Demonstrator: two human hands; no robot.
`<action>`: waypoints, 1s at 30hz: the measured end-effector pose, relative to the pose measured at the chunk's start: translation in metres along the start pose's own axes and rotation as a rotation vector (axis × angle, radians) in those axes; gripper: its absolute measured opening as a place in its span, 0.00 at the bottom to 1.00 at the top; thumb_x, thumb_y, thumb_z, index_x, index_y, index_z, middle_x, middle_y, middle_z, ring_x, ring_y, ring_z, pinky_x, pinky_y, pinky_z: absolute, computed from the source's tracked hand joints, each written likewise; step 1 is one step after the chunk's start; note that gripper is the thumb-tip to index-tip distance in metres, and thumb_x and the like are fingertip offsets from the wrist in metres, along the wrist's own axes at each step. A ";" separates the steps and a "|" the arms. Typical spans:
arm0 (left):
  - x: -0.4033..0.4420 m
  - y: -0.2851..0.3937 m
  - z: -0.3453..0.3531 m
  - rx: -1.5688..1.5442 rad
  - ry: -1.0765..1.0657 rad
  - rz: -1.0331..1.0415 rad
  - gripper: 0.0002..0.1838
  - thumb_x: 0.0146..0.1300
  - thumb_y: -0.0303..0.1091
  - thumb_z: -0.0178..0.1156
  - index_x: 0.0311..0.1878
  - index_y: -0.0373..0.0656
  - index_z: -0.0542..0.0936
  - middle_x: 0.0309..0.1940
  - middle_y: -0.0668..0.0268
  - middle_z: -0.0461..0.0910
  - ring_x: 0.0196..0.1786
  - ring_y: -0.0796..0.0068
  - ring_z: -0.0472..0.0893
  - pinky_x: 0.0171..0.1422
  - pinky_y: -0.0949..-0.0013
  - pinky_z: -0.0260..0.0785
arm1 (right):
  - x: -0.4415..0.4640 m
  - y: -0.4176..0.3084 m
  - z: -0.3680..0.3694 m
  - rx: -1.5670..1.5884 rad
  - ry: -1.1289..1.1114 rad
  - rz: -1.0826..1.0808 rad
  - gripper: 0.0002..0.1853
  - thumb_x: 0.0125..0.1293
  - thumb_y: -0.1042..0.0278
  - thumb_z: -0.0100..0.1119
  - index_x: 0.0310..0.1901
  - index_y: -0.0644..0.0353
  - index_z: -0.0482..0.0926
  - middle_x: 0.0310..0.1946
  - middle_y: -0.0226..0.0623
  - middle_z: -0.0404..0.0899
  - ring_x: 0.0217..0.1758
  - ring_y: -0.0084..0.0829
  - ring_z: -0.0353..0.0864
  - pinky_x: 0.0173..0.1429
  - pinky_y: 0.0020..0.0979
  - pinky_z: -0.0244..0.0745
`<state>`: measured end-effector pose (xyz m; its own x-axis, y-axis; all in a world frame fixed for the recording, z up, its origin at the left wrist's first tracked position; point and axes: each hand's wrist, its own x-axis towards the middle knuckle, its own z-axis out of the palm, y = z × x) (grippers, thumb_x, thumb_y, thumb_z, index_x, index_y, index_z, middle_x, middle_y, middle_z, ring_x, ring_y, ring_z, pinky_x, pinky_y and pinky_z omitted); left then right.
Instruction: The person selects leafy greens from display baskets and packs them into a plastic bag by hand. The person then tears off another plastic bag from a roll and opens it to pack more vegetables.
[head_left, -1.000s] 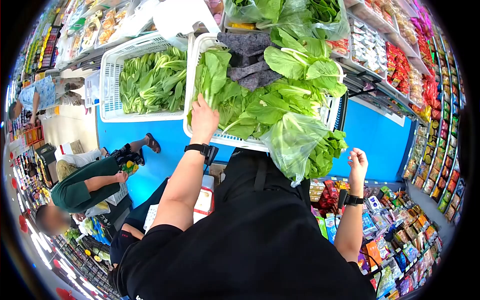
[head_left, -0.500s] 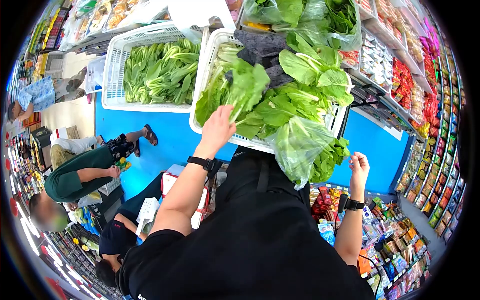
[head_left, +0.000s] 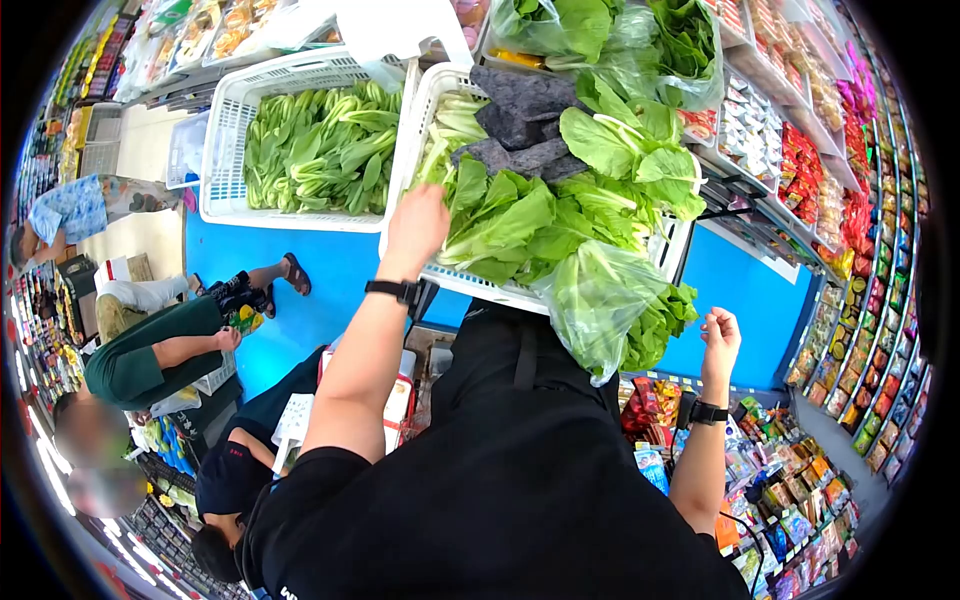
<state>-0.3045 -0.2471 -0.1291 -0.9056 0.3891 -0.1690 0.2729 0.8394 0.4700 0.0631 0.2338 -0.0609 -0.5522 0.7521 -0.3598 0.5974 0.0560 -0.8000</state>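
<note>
My left hand [head_left: 418, 228] is at the left end of a white plastic crate [head_left: 398, 190], its fingers bunched against the pale-stemmed leafy greens [head_left: 455, 135]; the fingertips are partly hidden. Broad green leaves [head_left: 515, 225] lie just to its right, and a dark grey cloth [head_left: 525, 110] covers part of the pile. A clear plastic bag of greens [head_left: 600, 305] hangs over the crate's near edge. To the right of that bag, apart from it, my right hand [head_left: 720, 340] hovers with loosely curled fingers and nothing visible in them.
Another white crate [head_left: 225, 150] with green vegetables [head_left: 320, 145] stands to the left. Bagged greens [head_left: 680, 50] lie behind. Snack shelves [head_left: 860, 330] line the right, with packaged goods [head_left: 780, 480] below. A person in green trousers [head_left: 140, 365] and others are at the left.
My left hand has let go of a leafy bunch, now lying on the pile, and moved left and slightly up to the crate's left end. My right hand has hardly moved.
</note>
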 end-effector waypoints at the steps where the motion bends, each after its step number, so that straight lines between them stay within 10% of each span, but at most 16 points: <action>1: 0.021 0.001 0.002 -0.001 0.076 0.016 0.16 0.69 0.25 0.57 0.56 0.36 0.86 0.55 0.48 0.87 0.58 0.42 0.85 0.66 0.46 0.78 | 0.000 0.000 -0.003 0.004 0.017 -0.004 0.09 0.81 0.66 0.67 0.54 0.60 0.84 0.40 0.24 0.83 0.39 0.17 0.80 0.44 0.23 0.74; 6: 0.145 -0.022 0.045 -0.084 0.285 0.135 0.18 0.68 0.25 0.56 0.59 0.30 0.82 0.61 0.38 0.82 0.66 0.37 0.81 0.74 0.46 0.74 | -0.010 -0.004 -0.010 -0.024 0.017 -0.034 0.08 0.80 0.67 0.67 0.53 0.60 0.84 0.40 0.25 0.83 0.39 0.18 0.80 0.44 0.23 0.74; 11: 0.217 -0.043 0.110 -0.005 0.038 -0.236 0.25 0.68 0.30 0.55 0.67 0.29 0.77 0.65 0.32 0.80 0.68 0.35 0.80 0.76 0.46 0.72 | -0.030 -0.010 -0.021 -0.067 0.022 -0.050 0.07 0.81 0.69 0.66 0.53 0.61 0.84 0.40 0.26 0.83 0.39 0.18 0.81 0.44 0.23 0.75; 23: 0.168 0.012 0.020 0.433 -0.058 0.114 0.23 0.71 0.41 0.67 0.60 0.31 0.81 0.59 0.37 0.82 0.66 0.35 0.80 0.69 0.46 0.77 | -0.043 0.005 -0.023 -0.040 0.062 0.016 0.07 0.80 0.70 0.66 0.52 0.62 0.84 0.39 0.26 0.83 0.40 0.19 0.80 0.45 0.24 0.75; 30: 0.106 0.047 -0.095 0.022 0.041 -0.079 0.23 0.72 0.44 0.70 0.58 0.34 0.83 0.46 0.40 0.89 0.54 0.37 0.88 0.61 0.43 0.81 | -0.029 -0.042 -0.018 -0.134 -0.002 -0.162 0.08 0.81 0.71 0.65 0.54 0.65 0.84 0.40 0.28 0.85 0.42 0.19 0.81 0.49 0.25 0.78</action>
<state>-0.4185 -0.2019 -0.0427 -0.9371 0.3054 -0.1688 0.2064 0.8752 0.4376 0.0652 0.2214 -0.0083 -0.6482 0.7251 -0.2326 0.5729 0.2631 -0.7763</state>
